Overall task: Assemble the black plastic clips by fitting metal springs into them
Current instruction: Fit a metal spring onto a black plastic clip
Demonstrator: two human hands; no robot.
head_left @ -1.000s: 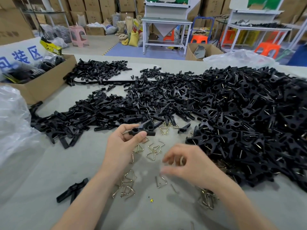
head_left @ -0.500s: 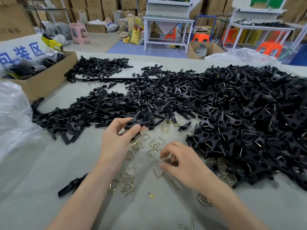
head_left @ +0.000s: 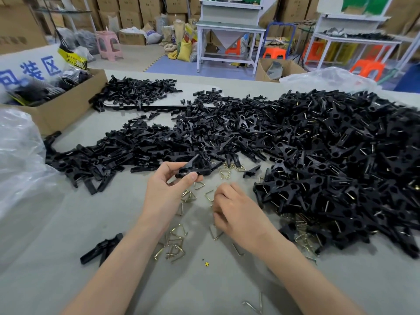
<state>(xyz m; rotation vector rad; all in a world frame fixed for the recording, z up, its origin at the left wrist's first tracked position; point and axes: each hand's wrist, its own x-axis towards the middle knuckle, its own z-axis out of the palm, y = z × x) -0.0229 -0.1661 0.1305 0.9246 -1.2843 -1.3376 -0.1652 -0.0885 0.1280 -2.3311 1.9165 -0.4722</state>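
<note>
From the head camera, the grey worktop (head_left: 68,235) carries a broad heap of black clips (head_left: 329,160) that spreads across its far and right side.

Just off the heap's near left edge, the left hand (head_left: 167,196) holds one black clip (head_left: 193,170) lifted clear of the worktop. The thumb presses it from below and the fingers curl over the top, with the clip's long end pointing back at the heap. A second ago it had the same clip in much the same hold, and that has not changed.

The right hand (head_left: 236,210) is what differs. A second ago it was raised with its fingertips drawn together. Now it is low, knuckles up, close against the heap's near edge. Its fingers are curled down among the loose brass-coloured springs (head_left: 188,197) scattered there. I cannot tell whether they have a spring pinched, because the fingertips are turned away and blurred.

More springs lie tangled in a small cluster (head_left: 175,246) nearer the person than the heap, under the left wrist. A single spring (head_left: 254,304) lies nearer still.

A lone clip (head_left: 100,250) lies by itself well to the left of the heap's near edge. A clear plastic bag (head_left: 18,160) sits further left of the heap. Behind that bag stands an open cardboard box (head_left: 68,105), which touches nothing in the heap.
</note>
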